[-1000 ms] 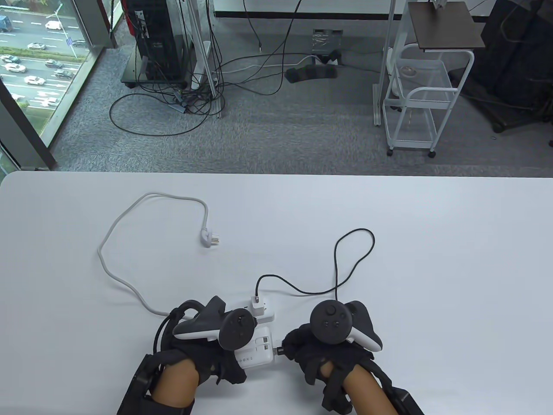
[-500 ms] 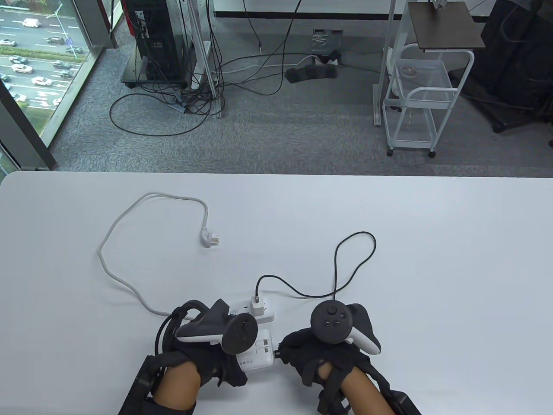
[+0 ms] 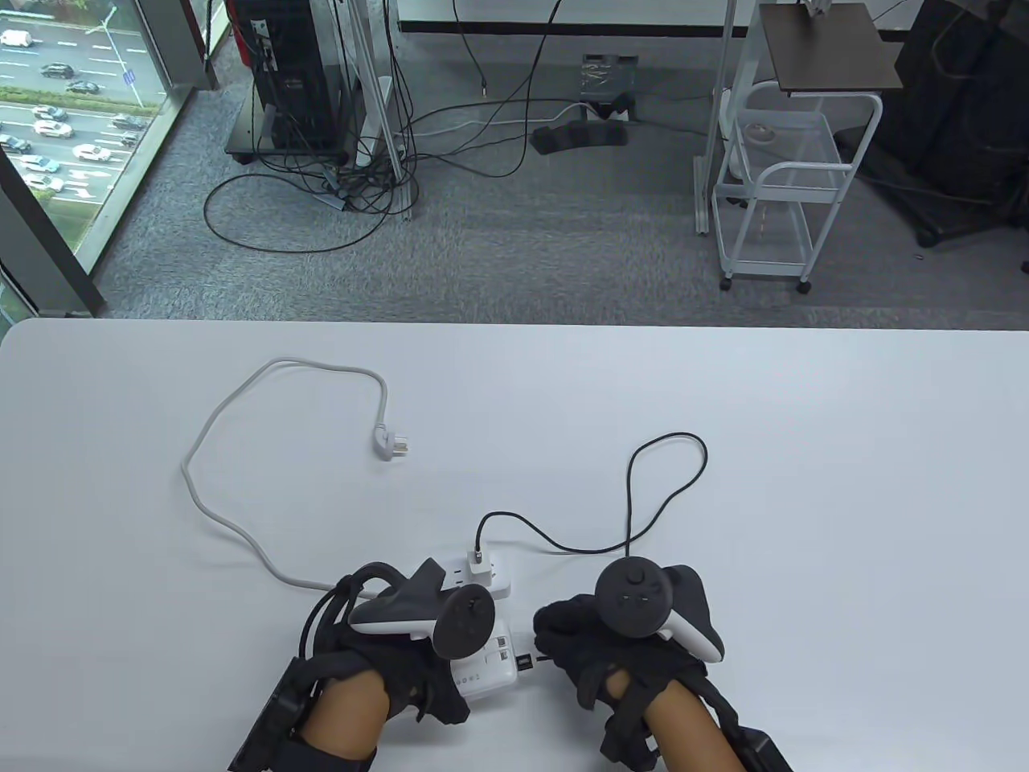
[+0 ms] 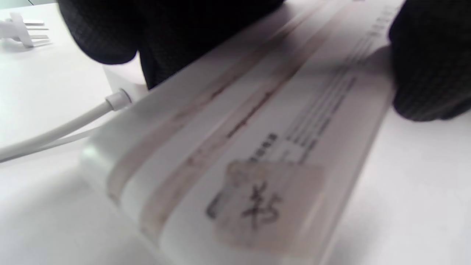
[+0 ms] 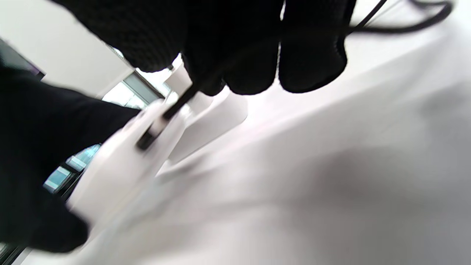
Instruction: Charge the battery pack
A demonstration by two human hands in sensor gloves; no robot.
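Note:
The white battery pack (image 3: pixel 489 671) lies at the table's front edge, and my left hand (image 3: pixel 418 671) grips it from the left. In the left wrist view the pack (image 4: pixel 257 165) fills the frame, with my fingers (image 4: pixel 165 36) over its far side. The black cable's connector (image 3: pixel 524 663) sits at the pack's right end; in the right wrist view the connector (image 5: pixel 147 138) is against the end face. My right hand (image 3: pixel 575 643) holds the black cable (image 3: pixel 635 498) just behind the connector. The cable's other end is in a white charger (image 3: pixel 480 568) on the power strip (image 3: pixel 494 585).
The power strip's white cord (image 3: pixel 225 523) loops across the left of the table and ends in an unplugged wall plug (image 3: pixel 392 442). The black cable makes a loop to the right of the strip. The table's far edge (image 3: pixel 514 324) is well beyond the hands.
Both hands and the pack have shifted slightly right. My right hand has drawn back from the pack's end, so the connector and a short length of cable now show between them.

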